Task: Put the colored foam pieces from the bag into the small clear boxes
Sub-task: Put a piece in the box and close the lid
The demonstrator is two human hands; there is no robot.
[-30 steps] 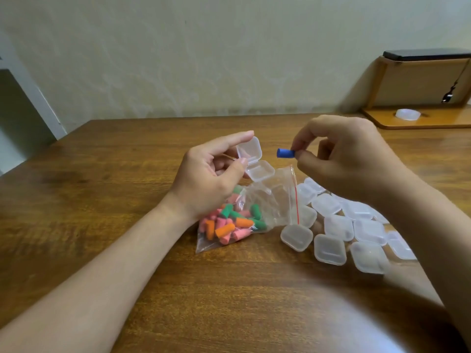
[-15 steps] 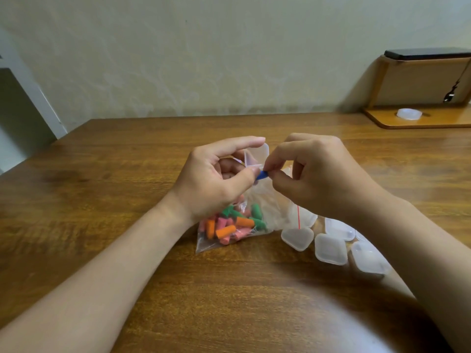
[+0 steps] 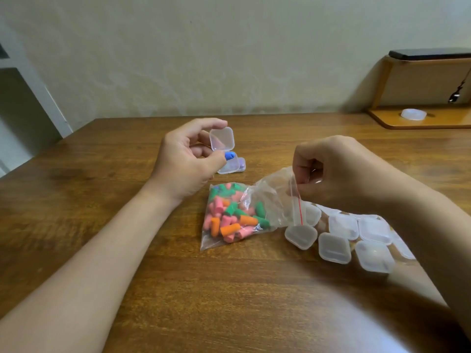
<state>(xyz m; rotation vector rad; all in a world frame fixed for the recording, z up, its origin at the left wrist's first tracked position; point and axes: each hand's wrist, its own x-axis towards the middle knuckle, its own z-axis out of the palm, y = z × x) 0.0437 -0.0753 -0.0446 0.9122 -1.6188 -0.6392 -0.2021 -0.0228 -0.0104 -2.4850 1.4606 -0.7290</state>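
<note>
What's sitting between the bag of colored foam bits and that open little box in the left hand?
Nothing: the head view shows only a strip of bare table between bag and open box.

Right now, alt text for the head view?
The person's left hand holds an open clear box with a blue foam piece in it, at a wooden table. The right hand pinches the mouth of a bag of pink, orange and green foam pieces; closed clear boxes lie beside it.
</note>
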